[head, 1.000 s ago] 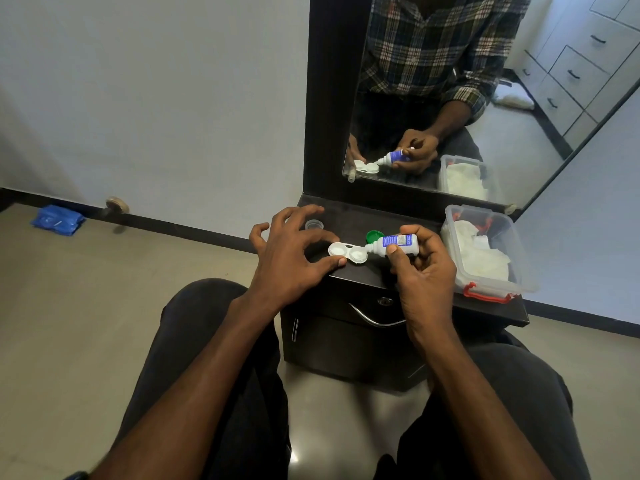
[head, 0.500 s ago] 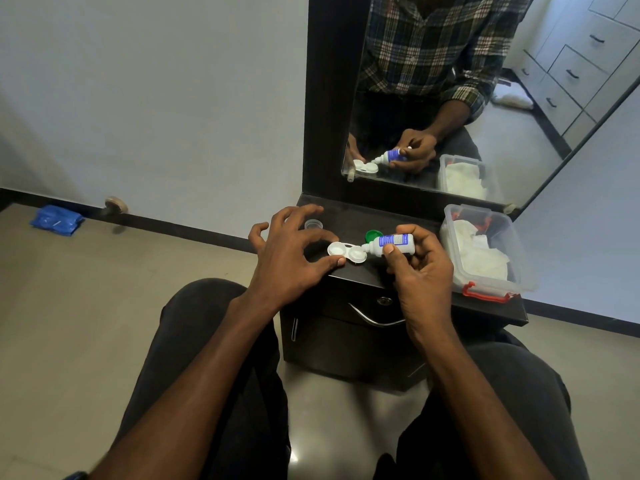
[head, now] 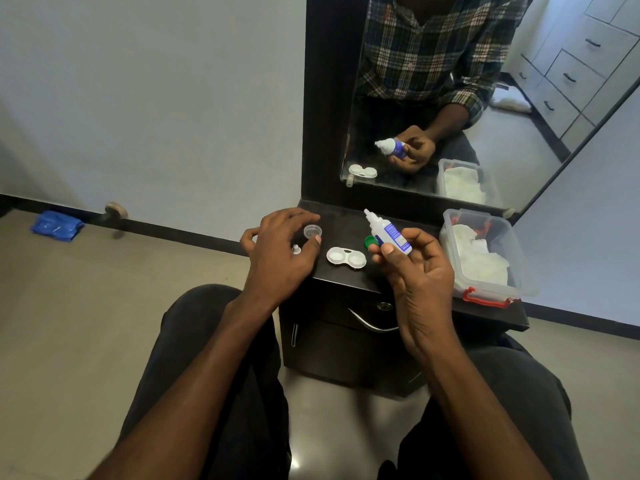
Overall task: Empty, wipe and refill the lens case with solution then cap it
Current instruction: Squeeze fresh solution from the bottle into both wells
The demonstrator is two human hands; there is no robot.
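The lens case (head: 346, 257) was white, the bottle (head: 388, 232) white with a blue label, 1 cap (head: 370, 241) green. The cabinet (head: 349, 327) was black, the tub's clips (head: 485, 296) red, the mirrored shirt (head: 426, 46) plaid.

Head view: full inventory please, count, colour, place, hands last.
lens case: 1, white, open, on the dark cabinet top between the hands
solution bottle: 1, white with blue label, nozzle up and uncapped, held in the right hand
green cap: 1, green, on the top behind the bottle
clear cap: 1, transparent, on the top at the left fingertips
small white cap: 1, white, by the left hand
storage box: 1, clear with red latches, white cloths inside, right end of the top
cabinet: 1, dark, drawer handle in front
mirror: 1, dark frame, behind the cabinet
blue packet: 1, floor by the left wall
hands: left hand relaxed over the caps; right hand gripping the bottle
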